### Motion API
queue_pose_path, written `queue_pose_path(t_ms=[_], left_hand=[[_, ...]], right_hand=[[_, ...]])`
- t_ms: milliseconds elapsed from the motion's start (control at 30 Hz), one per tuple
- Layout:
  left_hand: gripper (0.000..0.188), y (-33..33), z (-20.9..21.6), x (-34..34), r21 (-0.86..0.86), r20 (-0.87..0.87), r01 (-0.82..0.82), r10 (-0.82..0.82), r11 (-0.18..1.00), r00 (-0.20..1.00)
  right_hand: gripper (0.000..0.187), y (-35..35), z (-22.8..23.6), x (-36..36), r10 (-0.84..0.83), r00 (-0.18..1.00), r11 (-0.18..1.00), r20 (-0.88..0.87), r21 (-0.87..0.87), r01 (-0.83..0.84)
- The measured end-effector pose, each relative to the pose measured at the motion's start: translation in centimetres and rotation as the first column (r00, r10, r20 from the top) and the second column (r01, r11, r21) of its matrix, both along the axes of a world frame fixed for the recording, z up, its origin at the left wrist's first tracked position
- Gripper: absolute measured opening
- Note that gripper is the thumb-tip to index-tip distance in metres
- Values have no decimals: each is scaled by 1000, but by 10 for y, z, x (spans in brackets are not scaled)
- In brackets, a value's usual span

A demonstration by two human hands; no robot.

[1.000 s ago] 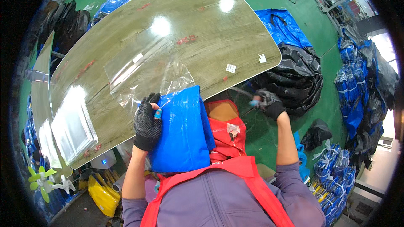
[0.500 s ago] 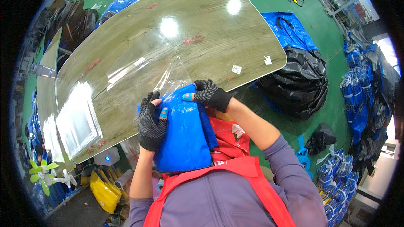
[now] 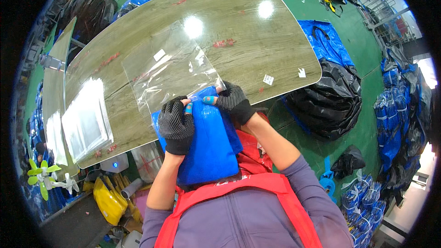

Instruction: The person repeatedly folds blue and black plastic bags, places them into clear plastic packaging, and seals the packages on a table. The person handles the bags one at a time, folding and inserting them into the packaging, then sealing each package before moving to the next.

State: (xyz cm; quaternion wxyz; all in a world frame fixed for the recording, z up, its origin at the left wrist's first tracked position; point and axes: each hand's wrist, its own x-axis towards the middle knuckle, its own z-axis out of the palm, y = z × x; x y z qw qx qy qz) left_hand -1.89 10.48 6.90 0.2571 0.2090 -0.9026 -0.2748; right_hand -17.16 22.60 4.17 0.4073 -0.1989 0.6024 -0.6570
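Note:
A folded blue plastic-woven bag [image 3: 209, 147] hangs over the table's near edge, against the red apron [image 3: 243, 181]. My left hand [image 3: 177, 126], in a black dotted glove with bare fingertips, grips its upper left part with thumb and fingers. At the upper right corner, my right hand [image 3: 233, 102], gloved alike, pinches it; both thumbs wear blue bands. The near edge of a clear plastic bag [image 3: 170, 66] meets the blue top edge between my fingers. Most of that clear bag lies on the wood-grain table [image 3: 151, 32]. Whether the blue end sits inside it, I cannot tell.
A stack of clear bags [image 3: 89, 115] lies at the table's left. Beside it are a small green fan [image 3: 42, 174] and yellow folded bags [image 3: 109, 202]. To the right stand a black bundle [image 3: 328, 98] and tied blue bundles [image 3: 363, 206] on the green floor.
The clear bag, bunched up near my hands before, now lies flatter and spread toward the left. Both hands still hold the blue bag, and the whole view has shifted slightly.

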Motion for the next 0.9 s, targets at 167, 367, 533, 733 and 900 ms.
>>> queue_pose_path(t_ms=[167,367,533,733,900], left_hand=[[13,5,1,11,-120,-26,38,-42,992,999],[19,17,0,30,-148,139,145,-124,978,982],[29,-15,-10,41,117,-105,20,-8,993,994],[70,-24,-35,86,941,100,-139,140,310,985],[85,34,-46,125,995,62,-57,-56,83,997]], right_hand=[[31,27,-9,31,45,871,948,-488,297,117],[33,75,-15,36,57,726,987,-685,146,60],[74,54,-16,41,196,901,958,-387,272,-92],[77,85,-22,72,224,941,959,255,114,-259],[63,114,-8,66,129,991,861,-21,499,-102]])
